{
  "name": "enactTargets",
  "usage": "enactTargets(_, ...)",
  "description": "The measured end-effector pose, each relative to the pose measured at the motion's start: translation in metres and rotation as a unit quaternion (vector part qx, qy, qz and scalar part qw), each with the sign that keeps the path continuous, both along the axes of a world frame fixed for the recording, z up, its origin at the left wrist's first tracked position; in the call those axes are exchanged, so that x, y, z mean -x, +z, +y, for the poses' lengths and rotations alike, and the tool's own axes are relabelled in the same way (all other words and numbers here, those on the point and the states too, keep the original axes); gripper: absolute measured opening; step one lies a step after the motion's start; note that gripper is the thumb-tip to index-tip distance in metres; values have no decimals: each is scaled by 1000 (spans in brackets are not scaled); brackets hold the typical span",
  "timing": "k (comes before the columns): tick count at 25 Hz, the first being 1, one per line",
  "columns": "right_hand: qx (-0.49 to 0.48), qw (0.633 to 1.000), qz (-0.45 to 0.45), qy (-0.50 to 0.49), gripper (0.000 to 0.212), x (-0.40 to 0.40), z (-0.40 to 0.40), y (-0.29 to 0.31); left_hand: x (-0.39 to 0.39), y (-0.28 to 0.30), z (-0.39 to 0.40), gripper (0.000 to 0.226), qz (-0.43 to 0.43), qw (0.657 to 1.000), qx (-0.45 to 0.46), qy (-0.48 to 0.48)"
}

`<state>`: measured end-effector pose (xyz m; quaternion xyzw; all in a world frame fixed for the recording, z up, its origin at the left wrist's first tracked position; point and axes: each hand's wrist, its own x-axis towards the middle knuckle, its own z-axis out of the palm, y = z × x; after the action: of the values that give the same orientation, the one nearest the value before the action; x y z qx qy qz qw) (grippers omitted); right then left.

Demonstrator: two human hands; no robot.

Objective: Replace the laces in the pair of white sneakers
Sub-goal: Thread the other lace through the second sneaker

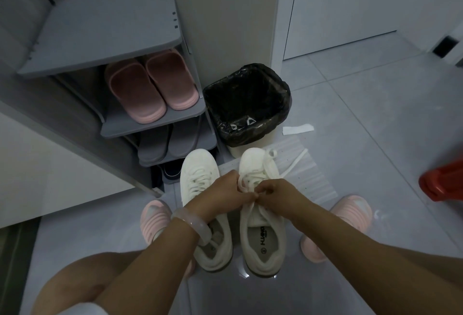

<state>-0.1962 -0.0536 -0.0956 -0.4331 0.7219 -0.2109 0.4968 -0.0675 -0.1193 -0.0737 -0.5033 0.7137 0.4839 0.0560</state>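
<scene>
Far left: a grey shoe rack (107,36) stands against the wall. Its middle shelf carries a pair of pink slippers (150,84); a pair of grey slippers (170,144) sits on the shelf below.

Just right of the rack: a bin (246,104) lined with a black bag.

Centre floor: two white sneakers side by side, toes pointing toward the rack and bin. The left sneaker (200,181) is laced. The left hand (225,190) reaches across it, a pale bangle (190,224) on the wrist, fingers curled and pinching a white lace (244,185) over the right sneaker (260,214). The right hand (275,193) meets it there, fingers also curled on the lace, fingertips touching the left hand. One loose lace end (295,164) trails over a clear plastic sheet (313,176) lying beside the right sneaker.

Right of the bin: a white paper scrap (298,129) on the tiles. Far right edge: a red object (443,181), blurred, kind not determinable.
</scene>
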Motion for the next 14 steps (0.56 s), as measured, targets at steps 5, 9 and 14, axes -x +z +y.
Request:
enactTargets(5,206,879,-218,-370,28,39,-14,38,-1,2,-1,17,9,992,-78,100)
enactTargets(9,316,719,-299,-542,29,95,-17,92,0,1,0,32,32,991,-93,92)
enactTargets(14,104,985,117,-72,14,67,-12,91,9,2,4,9,27,999,27,-38)
